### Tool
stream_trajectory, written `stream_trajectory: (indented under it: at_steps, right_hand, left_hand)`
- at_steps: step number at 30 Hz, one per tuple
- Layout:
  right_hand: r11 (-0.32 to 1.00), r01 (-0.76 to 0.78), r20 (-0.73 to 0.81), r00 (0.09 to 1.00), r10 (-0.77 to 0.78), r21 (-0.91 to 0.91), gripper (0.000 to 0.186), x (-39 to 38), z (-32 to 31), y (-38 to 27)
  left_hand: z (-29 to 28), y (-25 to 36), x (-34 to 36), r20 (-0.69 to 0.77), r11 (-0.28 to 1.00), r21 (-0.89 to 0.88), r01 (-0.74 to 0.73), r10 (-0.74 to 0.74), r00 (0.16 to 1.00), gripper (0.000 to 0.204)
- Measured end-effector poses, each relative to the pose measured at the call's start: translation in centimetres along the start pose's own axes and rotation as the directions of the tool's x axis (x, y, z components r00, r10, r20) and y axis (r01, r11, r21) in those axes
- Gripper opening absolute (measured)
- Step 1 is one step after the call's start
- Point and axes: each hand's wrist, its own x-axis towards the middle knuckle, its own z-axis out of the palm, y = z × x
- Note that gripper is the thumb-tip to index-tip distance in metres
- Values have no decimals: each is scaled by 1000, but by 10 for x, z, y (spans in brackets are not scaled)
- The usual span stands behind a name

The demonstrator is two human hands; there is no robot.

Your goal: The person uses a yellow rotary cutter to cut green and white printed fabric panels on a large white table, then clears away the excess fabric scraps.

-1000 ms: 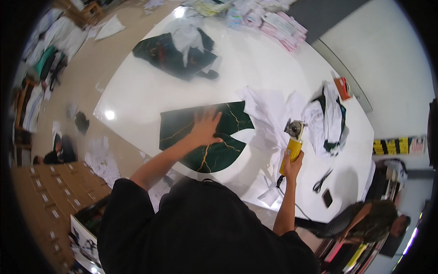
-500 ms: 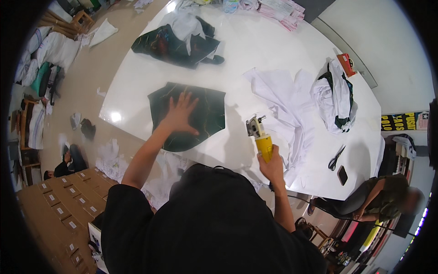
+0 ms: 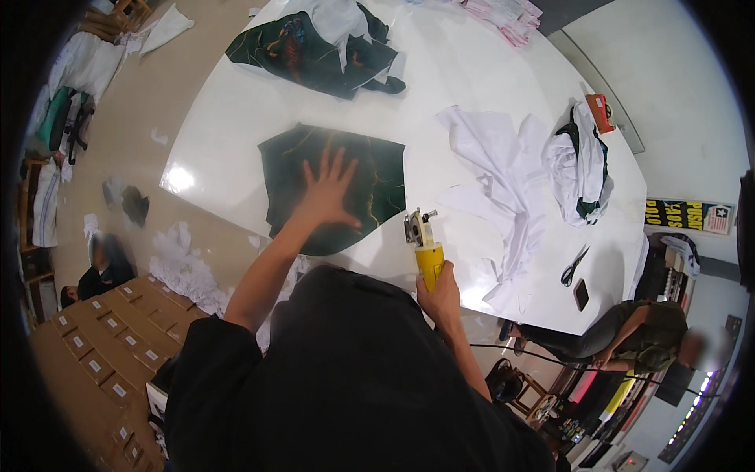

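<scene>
Bright light leaves a glare spot (image 3: 180,178) on the white table (image 3: 440,79), its edges bowed by fisheye distortion.

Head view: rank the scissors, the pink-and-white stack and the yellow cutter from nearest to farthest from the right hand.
From the right hand:
1. Yellow cutter: held in it.
2. Scissors: on the table, to the right.
3. Pink-and-white stack: at the table's far side.

Black top (image 3: 354,377), short sleeves (image 3: 208,358), bare hands (image 3: 326,193)
</scene>
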Motion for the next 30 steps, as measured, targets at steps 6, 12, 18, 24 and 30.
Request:
stream_trajectory:
  at_steps: [6, 12, 18, 24, 30]
  right_hand:
    - [999, 43, -27, 999, -43, -15, 54, 26, -1, -23]
    - [997, 71, -42, 997, -72, -24, 53, 27, 2, -22]
    - [995, 96, -43, 994, -96, -11, 51, 39, 1, -31]
    - [996, 83, -17, 996, -83, -33, 51, 60, -1, -42]
    - [992, 112, -39, 993, -114, -50, 51, 86, -3, -55]
  left_hand:
    - [-4, 0, 0, 11, 1000, 14, 8, -8, 1000, 150]
    - [-8, 2, 0, 50, 1000, 25, 15, -16, 999, 149]
    - [-7, 2, -1, 49, 999, 29, 23, -24, 998, 149]
    - [3, -4, 4, 45, 998, 60, 25, -28, 999, 156]
    - [1, -4, 3, 41, 999, 47, 22, -24, 999, 156]
